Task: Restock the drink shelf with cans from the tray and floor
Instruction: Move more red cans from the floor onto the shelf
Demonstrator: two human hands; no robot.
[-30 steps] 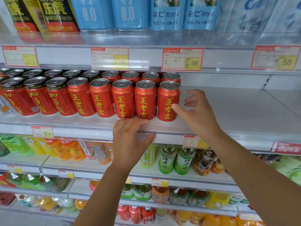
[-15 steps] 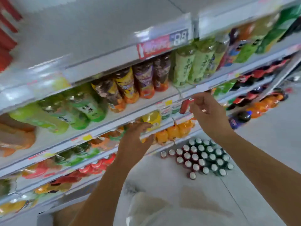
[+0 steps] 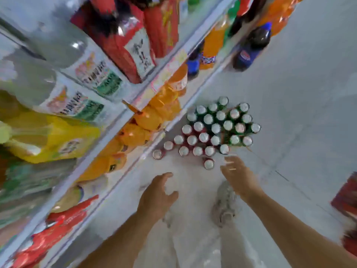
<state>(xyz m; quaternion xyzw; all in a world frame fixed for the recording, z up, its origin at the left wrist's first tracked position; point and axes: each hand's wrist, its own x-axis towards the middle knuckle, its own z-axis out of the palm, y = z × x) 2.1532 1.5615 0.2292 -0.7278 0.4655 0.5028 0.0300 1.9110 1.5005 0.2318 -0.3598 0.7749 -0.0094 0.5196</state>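
Cans (image 3: 216, 128) on the floor, both hands above them.
Red and green cans stand upright in a tight cluster beside the shelf (image 3: 126, 113). Left hand (image 3: 157, 194) and right hand (image 3: 238, 175) hover, fingers loose and spread, holding nothing; right fingertips near one stray can (image 3: 209, 163).
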